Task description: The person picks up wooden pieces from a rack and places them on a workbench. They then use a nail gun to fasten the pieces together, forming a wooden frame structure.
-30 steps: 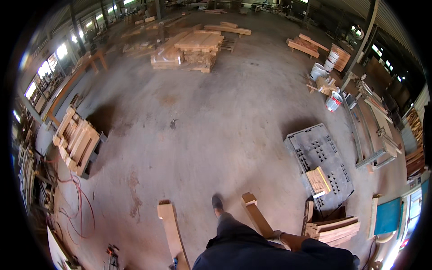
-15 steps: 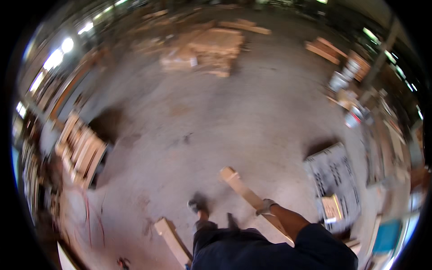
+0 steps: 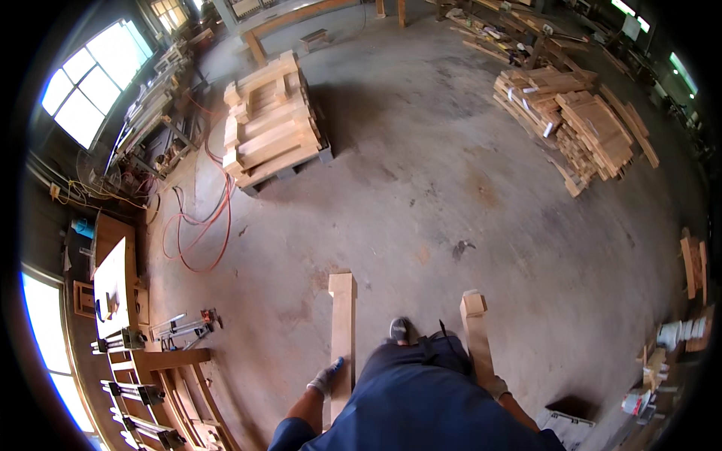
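Note:
My left hand [image 3: 325, 379], in a pale work glove, grips a long wooden beam [image 3: 342, 331] that sticks out ahead of me on my left side. On my right, my gloved right hand [image 3: 496, 387] holds a second wooden beam [image 3: 475, 331], whose square end points forward. Both beams run past my hips, and their rear parts are hidden by my dark blue clothing. One of my shoes [image 3: 398, 329] shows between the beams on the concrete floor [image 3: 421, 195].
A pallet stacked with timber [image 3: 271, 124] stands ahead left, with a red hose [image 3: 203, 225] looping beside it. More lumber stacks [image 3: 579, 120] lie ahead right. Workbench with clamps [image 3: 150, 361] at my left. Small items and buckets [image 3: 677, 338] sit at far right.
The view has swung round: the timber pallet that was at far left now lies ahead left, the grey pallet at right is gone. Both beams stay in my hands.

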